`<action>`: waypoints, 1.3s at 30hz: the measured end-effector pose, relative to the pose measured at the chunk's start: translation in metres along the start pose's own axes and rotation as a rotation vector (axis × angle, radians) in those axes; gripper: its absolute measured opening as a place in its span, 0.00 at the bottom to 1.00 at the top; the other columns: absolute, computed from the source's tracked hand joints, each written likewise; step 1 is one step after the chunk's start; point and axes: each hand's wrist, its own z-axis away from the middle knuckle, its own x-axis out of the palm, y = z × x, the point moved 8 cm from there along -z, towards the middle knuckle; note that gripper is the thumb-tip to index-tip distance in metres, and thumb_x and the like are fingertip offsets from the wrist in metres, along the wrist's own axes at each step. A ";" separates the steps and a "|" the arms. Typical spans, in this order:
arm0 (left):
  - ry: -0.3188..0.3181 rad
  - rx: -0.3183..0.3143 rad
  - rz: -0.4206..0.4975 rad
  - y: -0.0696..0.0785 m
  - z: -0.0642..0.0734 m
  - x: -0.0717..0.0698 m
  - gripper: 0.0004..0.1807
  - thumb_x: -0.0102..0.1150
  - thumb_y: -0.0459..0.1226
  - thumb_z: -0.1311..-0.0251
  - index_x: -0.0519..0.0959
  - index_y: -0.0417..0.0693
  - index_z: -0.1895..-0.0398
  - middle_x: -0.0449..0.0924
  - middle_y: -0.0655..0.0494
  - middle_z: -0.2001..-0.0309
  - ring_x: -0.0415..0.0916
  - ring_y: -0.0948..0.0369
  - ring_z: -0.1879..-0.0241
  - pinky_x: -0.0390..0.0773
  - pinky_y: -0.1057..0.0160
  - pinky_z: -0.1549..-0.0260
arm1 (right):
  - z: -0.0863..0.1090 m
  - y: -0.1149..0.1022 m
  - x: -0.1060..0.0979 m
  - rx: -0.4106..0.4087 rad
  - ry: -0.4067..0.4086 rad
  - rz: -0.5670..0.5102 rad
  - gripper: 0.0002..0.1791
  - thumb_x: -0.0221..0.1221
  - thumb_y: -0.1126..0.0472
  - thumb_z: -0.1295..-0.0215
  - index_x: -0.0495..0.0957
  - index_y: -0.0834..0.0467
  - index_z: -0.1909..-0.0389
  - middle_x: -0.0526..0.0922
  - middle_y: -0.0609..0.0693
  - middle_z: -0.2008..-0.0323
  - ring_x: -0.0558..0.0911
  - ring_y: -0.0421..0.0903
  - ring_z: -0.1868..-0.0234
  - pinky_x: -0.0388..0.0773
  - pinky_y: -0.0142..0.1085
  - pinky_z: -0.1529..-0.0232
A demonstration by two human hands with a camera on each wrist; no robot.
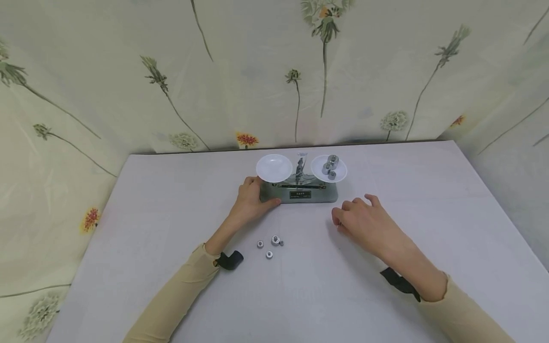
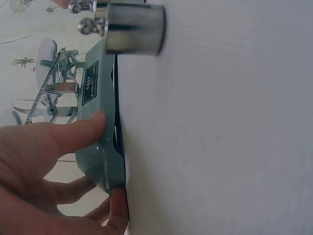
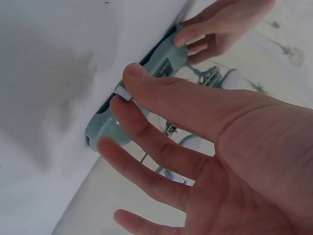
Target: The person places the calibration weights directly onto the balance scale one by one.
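Observation:
A green balance scale (image 1: 299,194) stands near the back of the table, with two white pans. My left hand (image 1: 252,200) grips the left end of its base, the thumb on the front face in the left wrist view. Several metal weights (image 1: 332,164) sit on the right pan (image 1: 341,172); the left pan (image 1: 274,168) is level with it or nearly so. My right hand (image 1: 364,223), in front of the scale's right end, pinches a small metal weight (image 3: 123,91) between thumb and index finger; its other fingers are spread.
Several knobbed weights (image 1: 276,240) stand on the white table (image 1: 317,295) in front of the scale, between the arms; one shows large in the left wrist view. Behind the table's back edge hangs a flower-patterned cloth (image 1: 257,71).

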 end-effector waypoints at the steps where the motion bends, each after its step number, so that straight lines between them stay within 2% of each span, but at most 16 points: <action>1: 0.001 0.001 -0.003 0.000 0.000 0.000 0.43 0.75 0.42 0.35 0.67 0.36 0.21 0.70 0.30 0.27 0.68 0.34 0.27 0.73 0.34 0.29 | 0.000 0.000 -0.002 0.000 0.004 -0.002 0.10 0.77 0.62 0.38 0.84 0.51 0.63 0.86 0.48 0.68 0.85 0.53 0.61 0.75 0.72 0.37; 23: -0.032 0.029 -0.006 0.003 -0.002 -0.003 0.41 0.75 0.40 0.34 0.69 0.35 0.23 0.71 0.30 0.27 0.67 0.35 0.25 0.71 0.34 0.26 | -0.006 0.003 -0.021 0.002 0.037 -0.022 0.10 0.77 0.63 0.39 0.86 0.52 0.59 0.87 0.48 0.67 0.85 0.55 0.59 0.72 0.74 0.36; 39: 0.039 0.104 -0.034 0.011 -0.003 -0.013 0.35 0.79 0.36 0.40 0.77 0.33 0.30 0.80 0.32 0.34 0.73 0.39 0.28 0.75 0.39 0.29 | -0.011 0.007 -0.027 0.017 0.035 -0.022 0.09 0.76 0.62 0.36 0.87 0.52 0.59 0.88 0.50 0.64 0.86 0.57 0.57 0.71 0.75 0.34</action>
